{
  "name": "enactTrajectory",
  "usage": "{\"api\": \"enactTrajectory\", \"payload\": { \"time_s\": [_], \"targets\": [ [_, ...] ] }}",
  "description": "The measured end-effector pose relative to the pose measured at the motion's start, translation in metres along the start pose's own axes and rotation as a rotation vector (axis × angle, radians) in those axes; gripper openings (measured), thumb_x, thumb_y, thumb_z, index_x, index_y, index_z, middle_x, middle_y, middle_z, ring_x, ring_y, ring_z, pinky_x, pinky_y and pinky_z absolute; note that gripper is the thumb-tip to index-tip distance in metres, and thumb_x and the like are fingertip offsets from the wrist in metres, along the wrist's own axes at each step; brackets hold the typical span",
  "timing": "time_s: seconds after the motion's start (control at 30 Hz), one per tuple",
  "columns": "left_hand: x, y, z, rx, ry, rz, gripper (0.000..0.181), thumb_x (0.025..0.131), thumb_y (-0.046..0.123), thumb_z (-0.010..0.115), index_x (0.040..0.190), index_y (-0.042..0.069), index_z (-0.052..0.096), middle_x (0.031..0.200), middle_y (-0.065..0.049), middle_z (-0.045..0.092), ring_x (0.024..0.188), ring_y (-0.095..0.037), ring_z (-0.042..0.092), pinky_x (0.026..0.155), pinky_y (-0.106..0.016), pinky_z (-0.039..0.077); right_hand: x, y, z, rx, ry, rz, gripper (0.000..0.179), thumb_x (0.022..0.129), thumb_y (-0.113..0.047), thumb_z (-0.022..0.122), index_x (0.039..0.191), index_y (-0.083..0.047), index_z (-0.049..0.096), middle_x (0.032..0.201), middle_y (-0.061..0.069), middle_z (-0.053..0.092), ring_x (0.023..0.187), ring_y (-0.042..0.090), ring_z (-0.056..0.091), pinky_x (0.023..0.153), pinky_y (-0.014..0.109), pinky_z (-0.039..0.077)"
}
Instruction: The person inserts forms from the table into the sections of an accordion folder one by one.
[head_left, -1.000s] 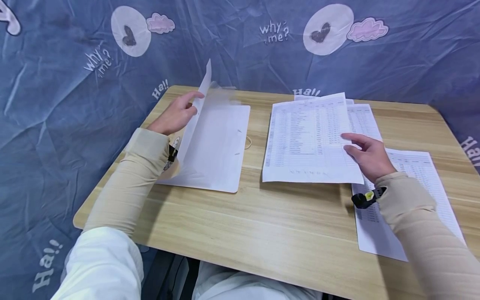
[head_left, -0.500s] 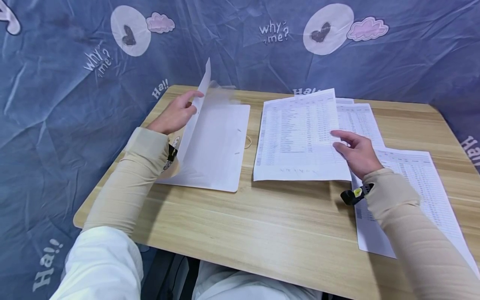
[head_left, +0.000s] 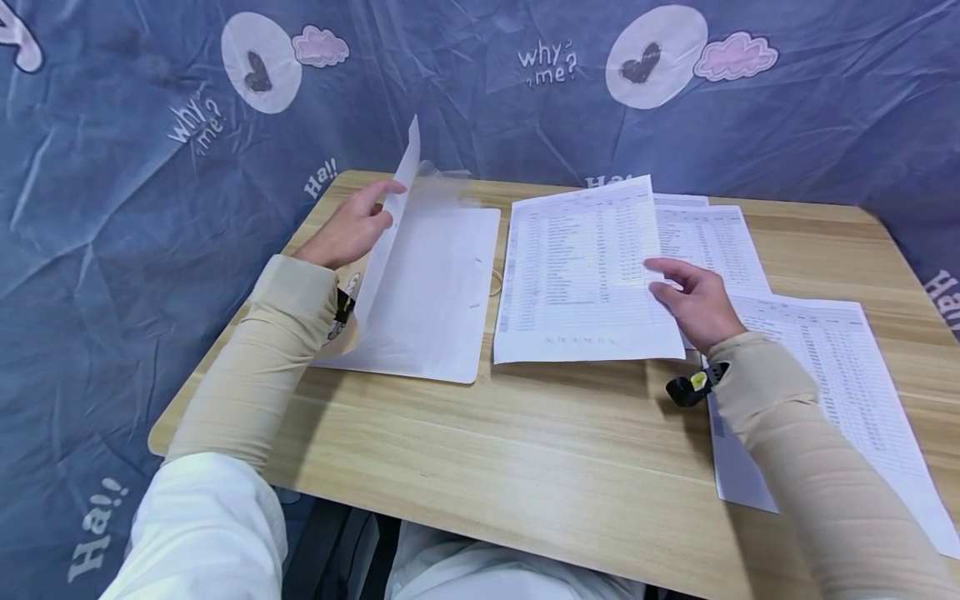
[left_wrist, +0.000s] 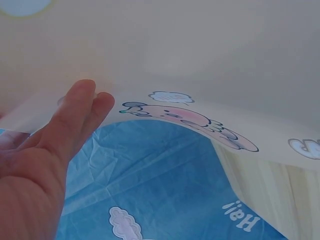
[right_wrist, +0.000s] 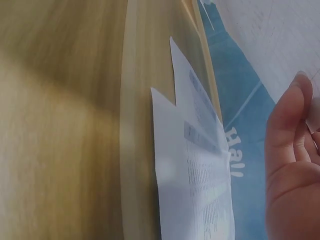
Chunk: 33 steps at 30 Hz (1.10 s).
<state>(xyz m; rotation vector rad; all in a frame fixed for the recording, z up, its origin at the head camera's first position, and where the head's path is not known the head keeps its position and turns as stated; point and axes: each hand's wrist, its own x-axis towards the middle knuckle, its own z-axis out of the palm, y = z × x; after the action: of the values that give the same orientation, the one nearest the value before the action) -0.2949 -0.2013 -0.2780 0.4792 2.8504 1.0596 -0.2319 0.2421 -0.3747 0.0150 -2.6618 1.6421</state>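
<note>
Two hands are in view: one left hand (head_left: pixel 351 227) and one right hand (head_left: pixel 693 302). One translucent folder (head_left: pixel 427 283) lies open, its single raised flap resting against the left fingers. Printed sheets number at least three: one sheet (head_left: pixel 581 275) pinched by the right hand, one sheet (head_left: pixel 708 237) just behind that grip, and one sheet (head_left: pixel 840 375) beside the right forearm. One rubber band (head_left: pixel 497 284) lies between folder and held sheet. One wooden table (head_left: pixel 525 450) carries all items.

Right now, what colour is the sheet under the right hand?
White, printed with dark table rows: the sheet under the right hand, best seen in the head view.
</note>
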Motion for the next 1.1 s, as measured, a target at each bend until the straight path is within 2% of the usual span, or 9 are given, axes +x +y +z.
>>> {"api": "enactTrajectory", "payload": {
  "time_s": [0.1,0.2,0.43,0.63,0.7,0.97,1.1],
  "targets": [
    [0.000,0.000,0.000,-0.002,-0.004,-0.005,0.048,0.095,0.011,0.032,0.143,0.011,0.037,0.117,-0.015,0.048,0.077,-0.025,0.040,0.076,-0.036,0.034,0.002,0.000,0.003,0.011,-0.009,-0.005,0.041,0.095,-0.017,0.054,0.135,-0.006,0.051,0.139,0.011,0.042,0.100,0.005,0.046,0.074,0.010,0.044],
    [-0.001,0.001,-0.001,-0.006,-0.013,-0.011,0.048,0.096,0.012,0.032,0.143,0.011,0.036,0.123,-0.014,0.046,0.079,-0.025,0.041,0.078,-0.036,0.034,0.004,0.000,0.006,0.016,-0.017,-0.007,0.041,0.095,-0.017,0.054,0.135,-0.007,0.051,0.140,0.011,0.042,0.100,0.005,0.045,0.074,0.011,0.044],
    [-0.001,0.003,-0.002,-0.004,-0.033,-0.035,0.048,0.097,0.015,0.030,0.144,0.012,0.034,0.097,-0.012,0.041,0.071,-0.026,0.040,0.077,-0.037,0.035,0.005,-0.004,0.014,0.028,-0.050,0.033,0.041,0.096,-0.018,0.053,0.136,-0.008,0.050,0.143,0.012,0.039,0.099,0.008,0.050,0.073,0.013,0.047],
    [-0.002,0.002,-0.002,-0.007,-0.028,-0.030,0.048,0.096,0.014,0.030,0.144,0.012,0.034,0.100,-0.013,0.043,0.075,-0.027,0.041,0.077,-0.037,0.035,0.008,-0.005,0.020,0.042,-0.059,0.020,0.041,0.096,-0.017,0.053,0.135,-0.007,0.050,0.145,0.012,0.038,0.114,0.016,0.043,0.075,0.011,0.044],
    [-0.002,0.002,-0.001,-0.006,-0.026,-0.027,0.048,0.096,0.014,0.030,0.144,0.012,0.034,0.105,-0.012,0.044,0.077,-0.026,0.042,0.077,-0.037,0.035,0.008,-0.006,0.022,0.044,-0.065,0.023,0.040,0.096,-0.016,0.052,0.135,-0.007,0.050,0.145,0.011,0.038,0.113,0.015,0.044,0.076,0.011,0.044],
    [-0.002,0.003,-0.001,-0.002,-0.025,-0.024,0.048,0.096,0.014,0.030,0.144,0.012,0.034,0.098,-0.014,0.042,0.071,-0.027,0.040,0.075,-0.037,0.035,0.009,-0.005,0.024,0.017,-0.088,0.050,0.042,0.097,-0.020,0.050,0.138,-0.010,0.048,0.146,0.014,0.036,0.106,0.015,0.047,0.074,0.013,0.045],
    [-0.002,0.003,-0.002,-0.003,-0.028,-0.029,0.048,0.097,0.014,0.029,0.144,0.012,0.034,0.112,-0.015,0.045,0.079,-0.028,0.043,0.078,-0.038,0.035,0.009,-0.003,0.025,0.032,-0.089,0.045,0.041,0.097,-0.018,0.050,0.137,-0.009,0.049,0.144,0.014,0.038,0.101,0.011,0.050,0.073,0.014,0.046]
  ]
}}
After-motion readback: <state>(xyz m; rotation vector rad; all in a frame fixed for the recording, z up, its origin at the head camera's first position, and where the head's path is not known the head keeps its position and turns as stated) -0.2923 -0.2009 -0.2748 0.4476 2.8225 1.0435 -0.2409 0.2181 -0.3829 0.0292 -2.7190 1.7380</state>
